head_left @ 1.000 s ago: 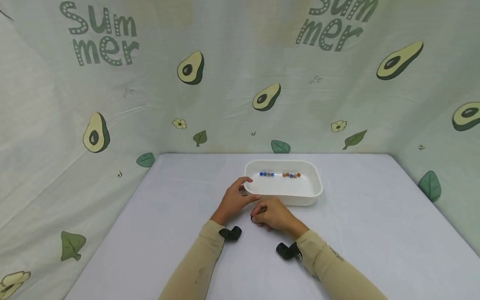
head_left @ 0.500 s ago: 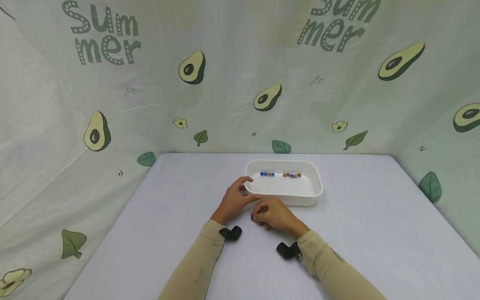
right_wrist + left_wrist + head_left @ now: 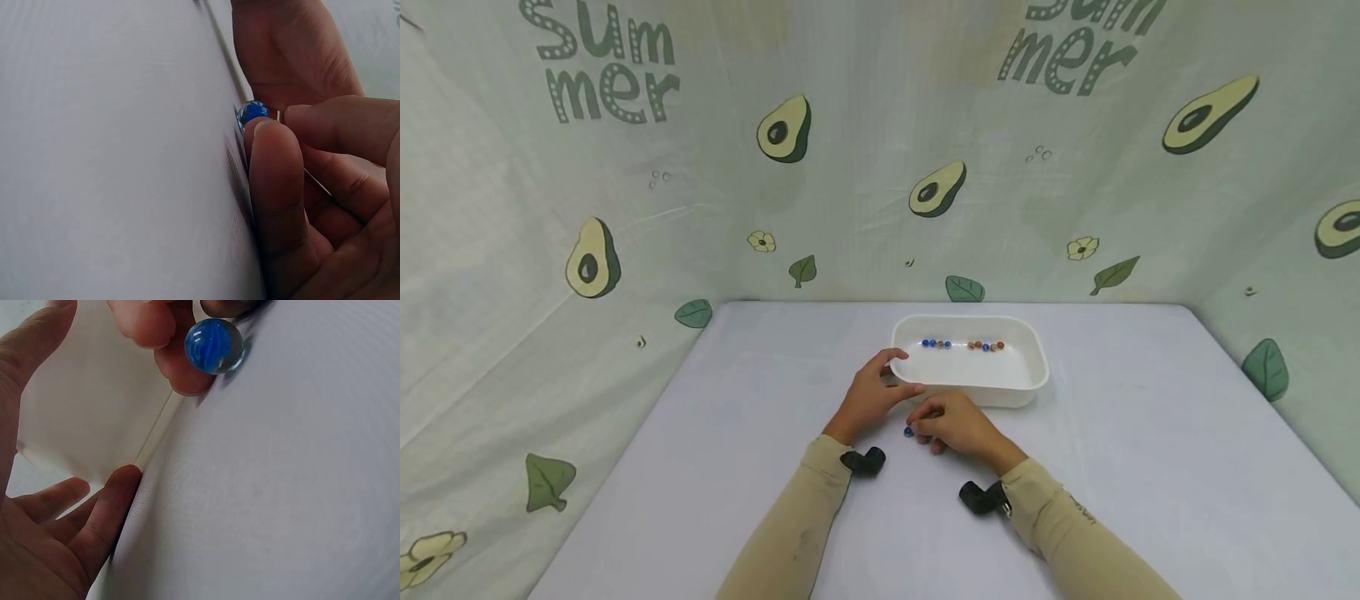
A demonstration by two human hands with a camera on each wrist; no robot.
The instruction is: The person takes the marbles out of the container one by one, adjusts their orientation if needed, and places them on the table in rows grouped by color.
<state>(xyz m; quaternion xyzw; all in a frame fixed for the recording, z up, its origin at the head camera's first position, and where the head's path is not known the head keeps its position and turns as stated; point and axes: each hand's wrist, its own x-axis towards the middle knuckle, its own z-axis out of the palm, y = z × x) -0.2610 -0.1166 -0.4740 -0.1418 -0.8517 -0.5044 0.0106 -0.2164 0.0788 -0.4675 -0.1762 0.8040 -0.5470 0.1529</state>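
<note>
Beyond the right hand [image 3: 961, 427] sits a white, rounded-rectangular plastic tray [image 3: 973, 397], its near-left corner held by the left hand [image 3: 865, 400]. The right fingertips are slightly apart — a round, blue-swirled glass marble [image 3: 209, 345] lies just left of them.

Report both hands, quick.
Left hand: closed, holding the white tray at its near left corner.
Right hand: fingertips at a blue marble; whether they grip it cannot be told.

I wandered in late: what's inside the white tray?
Blue and orange-brown marbles, in two rows. The part of the white tray behind the left hand can't be seen.
</note>
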